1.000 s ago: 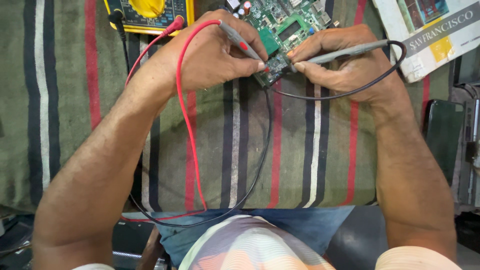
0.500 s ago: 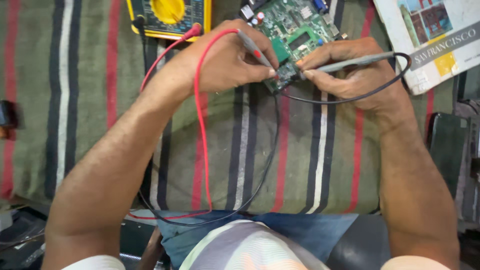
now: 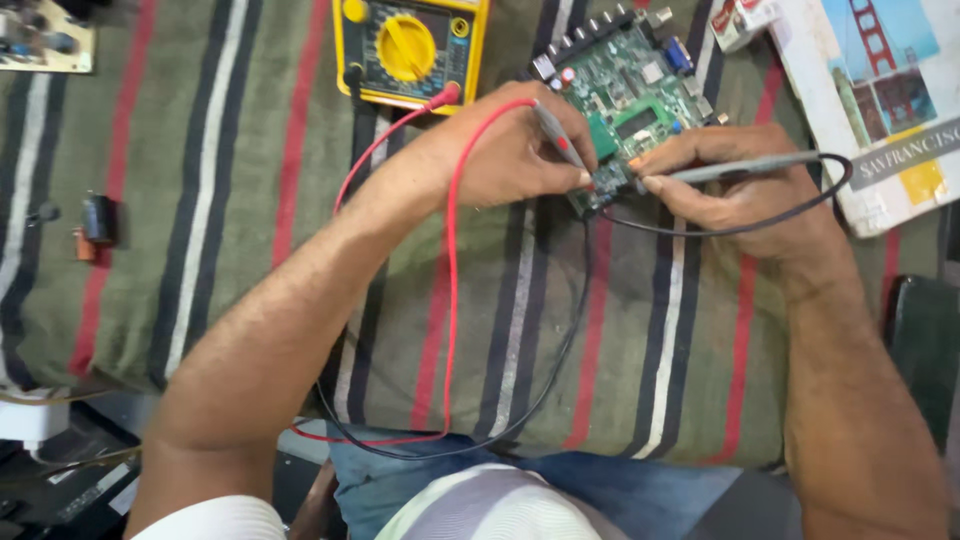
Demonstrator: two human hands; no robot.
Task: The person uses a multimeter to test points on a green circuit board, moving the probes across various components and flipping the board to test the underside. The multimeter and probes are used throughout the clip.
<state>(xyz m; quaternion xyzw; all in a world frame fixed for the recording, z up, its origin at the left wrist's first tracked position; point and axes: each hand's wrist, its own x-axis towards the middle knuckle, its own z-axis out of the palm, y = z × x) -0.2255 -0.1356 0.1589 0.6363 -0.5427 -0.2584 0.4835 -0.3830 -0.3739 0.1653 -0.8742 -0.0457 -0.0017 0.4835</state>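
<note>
A green circuit board [image 3: 640,95] lies on a striped cloth [image 3: 250,230] at the top centre. My left hand [image 3: 500,150] pinches a grey test probe [image 3: 557,133] with a red lead [image 3: 452,260], its tip at the board's near edge. My right hand [image 3: 735,185] grips a second grey probe [image 3: 740,168] with a black lead [image 3: 790,212], tip also at that edge, close to the first. Both leads run to a yellow multimeter [image 3: 410,45] at the top.
A book with a bridge picture [image 3: 880,90] lies at the top right. A small box [image 3: 740,20] sits beside it. Another circuit board [image 3: 45,40] is at the top left, and a small dark part [image 3: 95,220] rests on the cloth at left.
The view has shifted, so the multimeter, board and hands sit lower and more to the right in frame. Both hands keep their probes on the board's near edge.
</note>
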